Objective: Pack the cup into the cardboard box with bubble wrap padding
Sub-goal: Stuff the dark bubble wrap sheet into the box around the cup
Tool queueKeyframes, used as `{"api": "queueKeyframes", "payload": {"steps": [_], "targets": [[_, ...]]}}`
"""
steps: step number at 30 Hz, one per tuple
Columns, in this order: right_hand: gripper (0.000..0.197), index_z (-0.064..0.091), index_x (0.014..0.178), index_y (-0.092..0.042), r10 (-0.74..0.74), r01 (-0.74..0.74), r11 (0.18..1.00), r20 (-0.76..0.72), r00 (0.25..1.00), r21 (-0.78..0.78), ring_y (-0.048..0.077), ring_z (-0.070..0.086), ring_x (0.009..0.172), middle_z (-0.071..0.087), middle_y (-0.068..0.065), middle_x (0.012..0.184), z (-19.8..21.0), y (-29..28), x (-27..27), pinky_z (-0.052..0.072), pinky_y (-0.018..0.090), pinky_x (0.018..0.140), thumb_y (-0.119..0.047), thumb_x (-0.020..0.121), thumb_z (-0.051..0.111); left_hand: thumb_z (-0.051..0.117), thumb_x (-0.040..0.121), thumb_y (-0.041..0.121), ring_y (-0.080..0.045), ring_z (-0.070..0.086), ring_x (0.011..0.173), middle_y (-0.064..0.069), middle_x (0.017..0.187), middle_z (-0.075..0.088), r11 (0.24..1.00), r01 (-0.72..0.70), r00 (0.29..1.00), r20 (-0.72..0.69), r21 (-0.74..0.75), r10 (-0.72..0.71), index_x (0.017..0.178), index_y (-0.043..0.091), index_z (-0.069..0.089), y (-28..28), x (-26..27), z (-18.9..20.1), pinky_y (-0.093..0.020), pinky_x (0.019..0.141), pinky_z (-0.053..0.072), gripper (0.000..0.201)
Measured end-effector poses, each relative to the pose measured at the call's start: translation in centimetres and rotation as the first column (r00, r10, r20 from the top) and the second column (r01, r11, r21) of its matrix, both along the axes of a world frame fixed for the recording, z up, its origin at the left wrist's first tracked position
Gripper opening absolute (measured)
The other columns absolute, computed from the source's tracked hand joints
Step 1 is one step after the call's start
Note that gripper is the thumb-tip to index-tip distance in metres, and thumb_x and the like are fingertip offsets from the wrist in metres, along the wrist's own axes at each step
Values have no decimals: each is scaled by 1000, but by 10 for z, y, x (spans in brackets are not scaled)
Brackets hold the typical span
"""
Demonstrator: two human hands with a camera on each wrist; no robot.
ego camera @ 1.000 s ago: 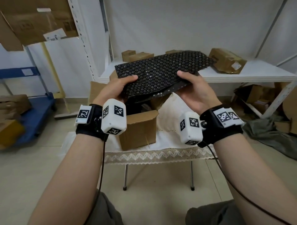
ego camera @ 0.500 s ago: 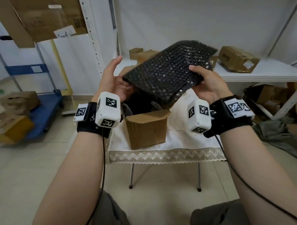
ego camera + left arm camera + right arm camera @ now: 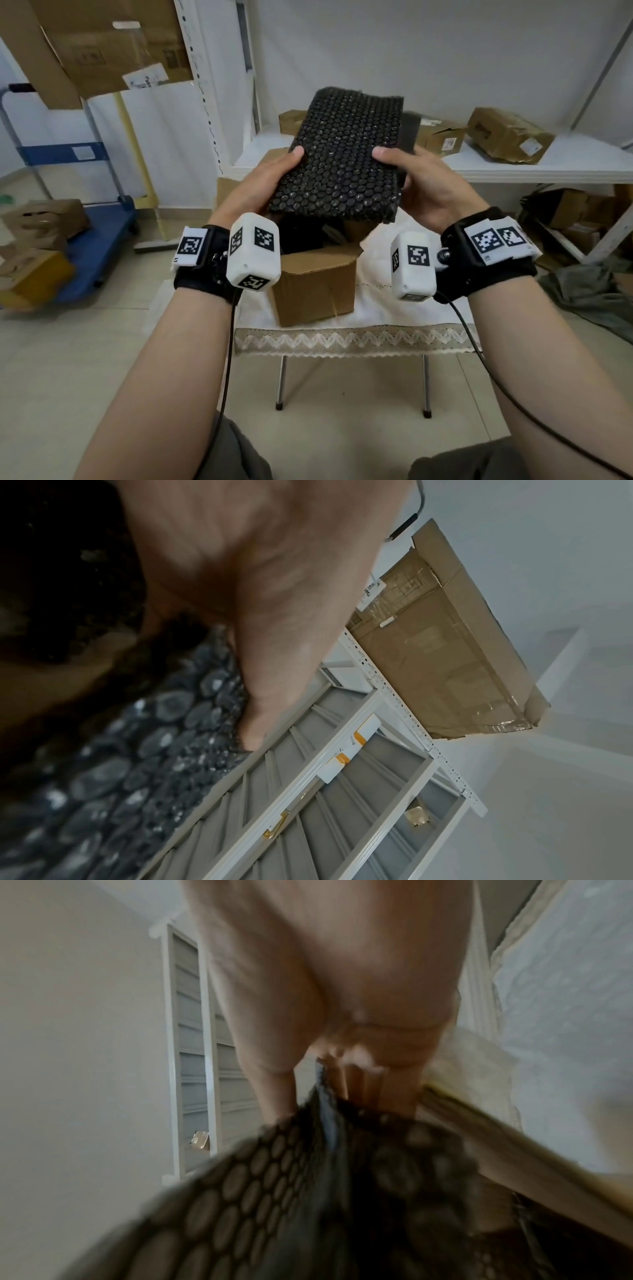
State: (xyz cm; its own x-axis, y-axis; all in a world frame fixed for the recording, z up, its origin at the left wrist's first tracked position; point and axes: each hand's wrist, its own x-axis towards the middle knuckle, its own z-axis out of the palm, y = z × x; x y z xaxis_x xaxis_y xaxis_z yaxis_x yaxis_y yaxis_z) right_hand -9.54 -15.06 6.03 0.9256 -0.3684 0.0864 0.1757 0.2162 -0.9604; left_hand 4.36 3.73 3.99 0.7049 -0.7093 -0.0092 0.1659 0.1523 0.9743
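Note:
A folded sheet of black bubble wrap (image 3: 342, 161) is held up in front of me, above the open cardboard box (image 3: 315, 284). My left hand (image 3: 263, 181) grips its left edge, thumb on top. My right hand (image 3: 421, 181) grips the right edge, thumb on top too. The left wrist view shows the thumb pressed on the bubble wrap (image 3: 113, 764). In the right wrist view the fingers pinch the bubble wrap (image 3: 274, 1191). The box stands on a small table with a white lace cloth (image 3: 387, 308). Something dark lies inside the box; I see no cup.
A white shelf (image 3: 565, 164) behind the table carries several cardboard parcels (image 3: 507, 137). More boxes sit under it at the right. A blue trolley (image 3: 96, 240) with boxes stands at the left. A large flat carton (image 3: 102, 44) leans high at the left.
The bubble wrap has been turned from lying wide and tilted to pointing lengthwise away from me. My left hand, open half a second ago, now grips its left edge.

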Motion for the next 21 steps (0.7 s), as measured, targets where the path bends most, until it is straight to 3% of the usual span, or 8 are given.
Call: {"api": "queueKeyframes", "payload": {"steps": [5, 8, 10, 12, 15, 17, 19, 21], "targets": [[45, 53, 129, -9, 3, -3, 1000, 5, 1000, -6, 27, 66, 109, 66, 13, 125, 0, -5, -2, 57, 40, 90, 8, 88, 57, 48, 100, 19, -27, 66, 106, -16, 124, 63, 990, 56, 988, -134, -127, -73, 119, 7, 55, -6, -6, 0, -40, 103, 50, 23], [40, 58, 118, -14, 43, -47, 997, 66, 997, 56, 23, 63, 96, 68, 9, 110, -6, -5, 1, 56, 35, 80, 12, 89, 49, 43, 99, 8, -19, 68, 79, -15, 115, 60, 965, 128, 975, -152, -231, -165, 131, 15, 47, -4, -9, 1, -25, 67, 62, 33], [34, 61, 109, -13, 43, -50, 996, 89, 995, 80, 18, 61, 90, 67, 6, 98, -8, -5, 2, 56, 28, 70, 11, 91, 46, 42, 97, 6, -8, 58, 48, -11, 96, 59, 954, 152, 971, -139, -258, -192, 142, 16, 39, -3, -9, -1, -15, 40, 50, 46], [26, 62, 97, -10, 16, -29, 990, 93, 996, 137, 14, 65, 79, 69, 4, 85, -8, -4, 2, 56, 23, 64, 8, 94, 43, 38, 99, 3, -5, 51, 40, -9, 90, 54, 952, 147, 975, -123, -270, -185, 145, 13, 36, -4, -11, -2, -12, 34, 44, 47], [33, 65, 83, -10, -18, 2, 987, 95, 995, 162, 10, 62, 68, 69, 0, 69, -8, 0, 0, 53, 19, 57, 0, 101, 38, 29, 101, 6, -7, 56, 45, -8, 94, 53, 952, 96, 974, -169, -289, -150, 127, 11, 48, -6, -14, -1, -14, 37, 47, 32], [42, 72, 75, -13, -11, 4, 997, 82, 997, 83, 12, 58, 71, 68, 2, 73, -6, 2, 0, 47, 21, 62, -4, 100, 39, 34, 99, 19, -13, 62, 64, -6, 96, 56, 957, 72, 967, -216, -280, -135, 108, 13, 53, -3, -14, -1, -22, 52, 56, 22], [34, 70, 79, -12, -3, 2, 1000, 58, 998, 12, 14, 57, 75, 65, 6, 81, -2, 3, 0, 43, 23, 66, -5, 98, 43, 44, 94, 45, -20, 64, 84, -8, 106, 59, 967, 86, 958, -247, -239, -147, 118, 12, 58, 2, -13, 1, -32, 72, 58, 43], [25, 70, 87, -11, -8, 7, 1000, 41, 999, 6, 18, 62, 86, 66, 9, 90, 1, 2, 1, 51, 27, 72, -5, 96, 47, 57, 84, 60, -26, 59, 105, -10, 119, 57, 984, 67, 967, -233, -165, -105, 134, 10, 56, 5, -8, 2, -38, 95, 49, 70]]}}
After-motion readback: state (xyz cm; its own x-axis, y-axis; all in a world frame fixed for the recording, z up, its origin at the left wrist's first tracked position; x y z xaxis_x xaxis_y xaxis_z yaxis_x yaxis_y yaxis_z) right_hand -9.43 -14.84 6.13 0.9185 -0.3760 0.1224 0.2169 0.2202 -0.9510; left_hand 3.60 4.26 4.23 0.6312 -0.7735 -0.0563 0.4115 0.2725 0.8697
